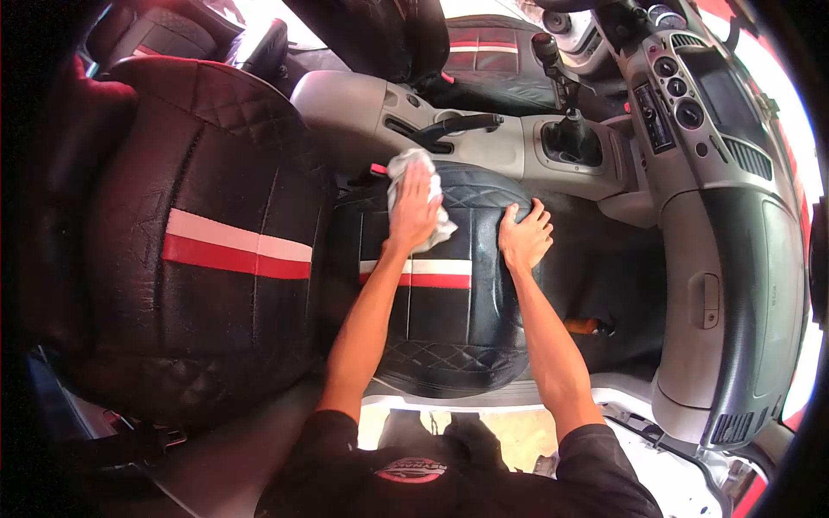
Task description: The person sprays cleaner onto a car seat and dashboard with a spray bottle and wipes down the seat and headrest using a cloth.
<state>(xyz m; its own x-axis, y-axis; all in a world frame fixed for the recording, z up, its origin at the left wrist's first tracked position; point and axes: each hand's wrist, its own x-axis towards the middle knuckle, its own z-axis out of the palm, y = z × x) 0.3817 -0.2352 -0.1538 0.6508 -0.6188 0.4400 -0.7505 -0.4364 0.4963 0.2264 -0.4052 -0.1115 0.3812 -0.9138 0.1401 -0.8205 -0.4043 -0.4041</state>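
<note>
My left hand (pixel 414 207) presses a white cloth (pixel 439 231) against the far part of a black car seat cushion (pixel 439 324). The cloth is bunched beneath the palm and fingers and sticks out on both sides. My right hand (pixel 527 235) rests on the front edge of the cushion, fingers apart, with nothing in it. A white and red stripe runs across the cushion between my arms. The matching seat backrest (pixel 233 302), with the same stripe and quilted panels, stands to the left.
Beyond the seat runs a grey centre console with a handbrake lever (pixel 458 128) and a gear lever (pixel 570 129). The dashboard with its glove box (pixel 704 302) bounds the right side. An orange-handled object (pixel 583 326) lies in the footwell. Another striped seat (pixel 492 56) is farther off.
</note>
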